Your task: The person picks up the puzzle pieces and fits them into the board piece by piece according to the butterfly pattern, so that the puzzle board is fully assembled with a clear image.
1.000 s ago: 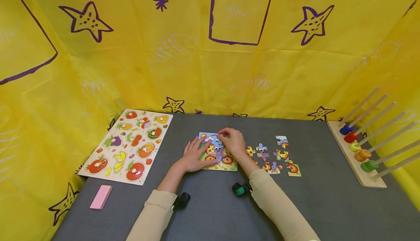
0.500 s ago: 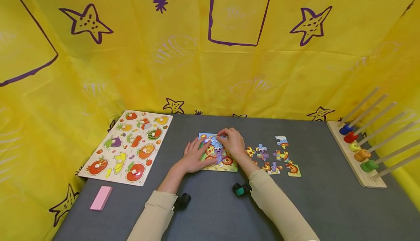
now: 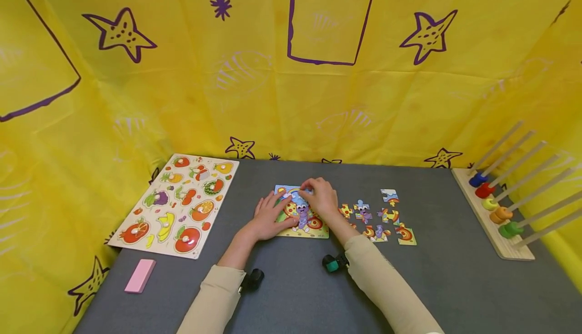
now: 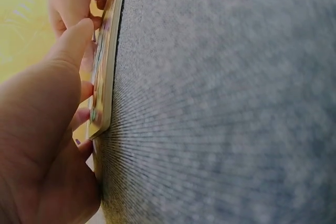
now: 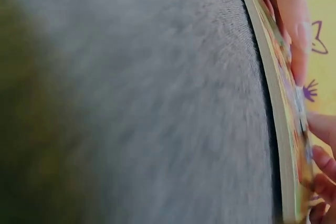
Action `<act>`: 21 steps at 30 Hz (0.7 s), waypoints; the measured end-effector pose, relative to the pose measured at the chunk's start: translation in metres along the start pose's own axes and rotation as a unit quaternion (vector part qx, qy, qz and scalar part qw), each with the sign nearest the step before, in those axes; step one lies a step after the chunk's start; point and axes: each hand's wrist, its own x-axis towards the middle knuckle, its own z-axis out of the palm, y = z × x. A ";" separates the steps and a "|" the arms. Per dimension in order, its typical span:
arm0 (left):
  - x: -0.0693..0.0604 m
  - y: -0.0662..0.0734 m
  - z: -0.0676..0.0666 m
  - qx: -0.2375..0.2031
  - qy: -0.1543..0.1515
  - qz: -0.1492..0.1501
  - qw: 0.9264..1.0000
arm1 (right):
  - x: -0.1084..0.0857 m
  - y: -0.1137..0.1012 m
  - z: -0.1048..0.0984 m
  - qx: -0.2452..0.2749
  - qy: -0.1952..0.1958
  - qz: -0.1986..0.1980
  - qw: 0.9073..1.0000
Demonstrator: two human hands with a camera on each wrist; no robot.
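A butterfly jigsaw board (image 3: 309, 231) lies flat on the grey table. My left hand (image 3: 267, 218) rests over its left side, fingers spread and thumb reaching across the lower part. Over the upper right part, my right hand (image 3: 322, 198) bends its thumb and forefinger together at a puzzle piece (image 5: 300, 100), which looks slightly raised from the board in the right wrist view. The fingers hide most of that piece. Right of the board lie several loose puzzle pieces (image 3: 389, 216), some partly behind my right wrist.
A wooden fruit peg puzzle (image 3: 206, 172) lies to the left, with a pink block (image 3: 140, 276) in front of it. On the right stands a wooden rack (image 3: 495, 223) with upright rods and coloured rings. Yellow cloth (image 3: 273, 96) closes off the back and sides.
My right fingertips have shifted slightly to the left over the board's upper part. The left hand stays in nearly the same place, and the loose pieces have not moved.
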 end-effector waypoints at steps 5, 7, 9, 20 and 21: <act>0.000 0.007 0.000 0.023 0.009 -0.003 1.000 | -0.018 0.006 -0.012 -0.021 -0.029 -0.090 0.995; 0.000 0.009 0.001 0.042 0.013 0.001 0.999 | -0.026 0.008 -0.016 -0.045 -0.051 -0.129 0.989; 0.000 0.012 0.001 0.058 0.022 0.013 0.998 | -0.033 0.009 -0.020 -0.066 -0.075 -0.157 0.983; 0.008 0.025 0.001 0.054 -0.030 0.079 0.995 | -0.036 0.018 -0.027 -0.004 -0.101 -0.193 0.976; 0.008 0.025 0.001 0.060 -0.028 0.076 0.995 | -0.035 0.021 -0.029 0.023 -0.090 -0.193 0.977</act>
